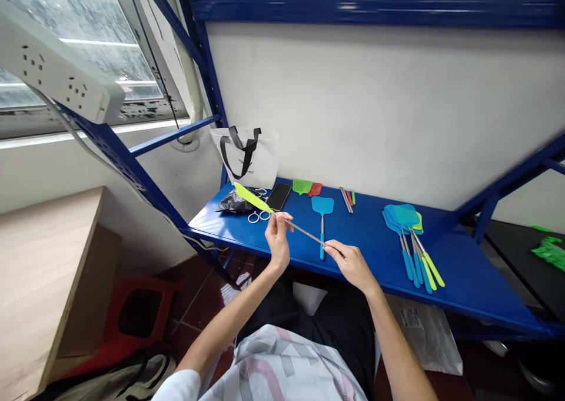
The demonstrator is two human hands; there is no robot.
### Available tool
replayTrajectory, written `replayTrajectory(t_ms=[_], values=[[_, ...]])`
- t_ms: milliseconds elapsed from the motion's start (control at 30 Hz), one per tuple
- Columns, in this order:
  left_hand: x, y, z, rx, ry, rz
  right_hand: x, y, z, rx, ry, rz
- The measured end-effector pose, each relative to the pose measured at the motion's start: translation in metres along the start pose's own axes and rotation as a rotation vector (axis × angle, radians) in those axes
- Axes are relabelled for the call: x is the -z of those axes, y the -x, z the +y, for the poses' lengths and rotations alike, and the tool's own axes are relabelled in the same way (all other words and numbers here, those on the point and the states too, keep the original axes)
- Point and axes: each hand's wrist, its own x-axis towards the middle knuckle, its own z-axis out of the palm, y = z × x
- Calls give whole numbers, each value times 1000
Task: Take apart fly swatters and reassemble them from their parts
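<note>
Both hands hold a yellow-green fly swatter above the front of the blue table. Its flat yellow-green end is seen nearly edge-on and points up to the left. My left hand pinches it where this end meets the thin metal rod. At the rod's lower right end, my right hand is closed with thumb and fingers together; any grip inside it is hidden. Below the rod, a blue fly swatter lies on the table. Several finished-looking blue and yellow-green swatters lie fanned in a pile on the right.
On the blue table lie green and red swatter heads, metal rods, a phone, white rings and a black plastic bag. A white tote bag stands behind. Blue frame posts rise at the left.
</note>
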Motion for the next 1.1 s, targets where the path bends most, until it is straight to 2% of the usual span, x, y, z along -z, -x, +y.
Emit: replayTrajectory(t_ms=[167, 333, 500, 633, 767, 967, 1100], values=[[-11, 37, -13, 91, -68, -136, -24, -1, -12, -26, -123, 6], [-13, 46, -20, 137, -75, -169, -32, 0, -17, -6, 2, 92], [-14, 56, -34, 201, -60, -199, -41, -1, -14, -46, 53, 156], [-10, 50, -39, 232, -118, -316, -37, -2, -8, -42, 81, 138], [-9, 40, -32, 272, -69, -385, -32, -2, -6, -41, 126, 162], [-8, 32, -19, 242, -41, -370, -27, -1, -15, -20, 88, 114], [-4, 14, -4, 190, 3, -284, -11, 2, -24, -11, 58, 50]])
